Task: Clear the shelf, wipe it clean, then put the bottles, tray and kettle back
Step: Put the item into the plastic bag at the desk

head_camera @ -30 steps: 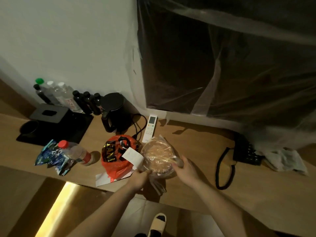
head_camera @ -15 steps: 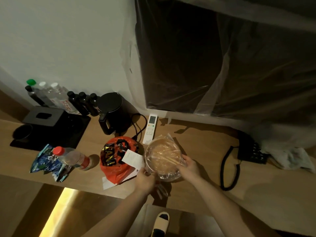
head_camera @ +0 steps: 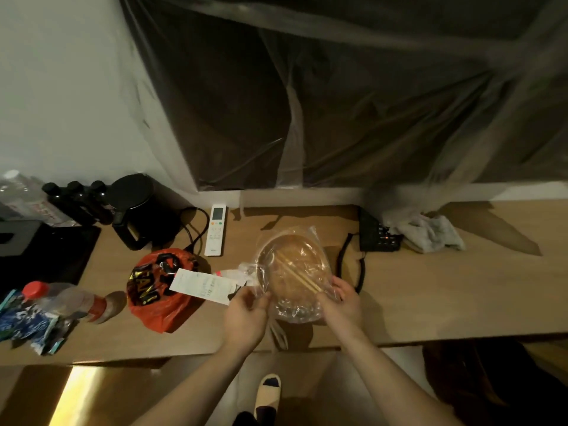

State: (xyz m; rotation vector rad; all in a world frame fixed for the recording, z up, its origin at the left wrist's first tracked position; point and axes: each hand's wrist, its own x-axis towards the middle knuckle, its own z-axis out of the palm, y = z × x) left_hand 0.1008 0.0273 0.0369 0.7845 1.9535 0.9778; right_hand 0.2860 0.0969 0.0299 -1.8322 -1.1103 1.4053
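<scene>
Wooden shelf (head_camera: 430,302) along a white wall, under a dark panel draped in clear plastic sheeting (head_camera: 338,103); dim light. Item: round food container (head_camera: 292,272) wrapped in a clear plastic bag, a pair of chopsticks (head_camera: 296,275) lying across its top, held just above the shelf's front part between both hands. Left hand (head_camera: 246,315): fingers curled, pinching the bag at the container's left edge. Right hand (head_camera: 341,302): fingers curled round the container's near right rim. Left of the left hand, close by: white receipt (head_camera: 203,285) resting on an orange plastic bag (head_camera: 156,290). Further left: clear bottle with red cap (head_camera: 66,299) lying on its side, next to blue snack packets (head_camera: 27,327) at the frame edge. Beyond the left hand, toward the wall: white remote control (head_camera: 216,230), black kettle (head_camera: 138,210) with cord, three small dark bottles (head_camera: 78,201) in a row touching each other, a clear water bottle (head_camera: 24,196), and a black tray (head_camera: 52,253) in front of them carrying a dark box. Beyond the right hand, to its right: black telephone (head_camera: 376,236) with coiled cord, and a crumpled grey cloth (head_camera: 430,232) just beside it. Below the shelf edge: one slippered foot (head_camera: 267,395).
</scene>
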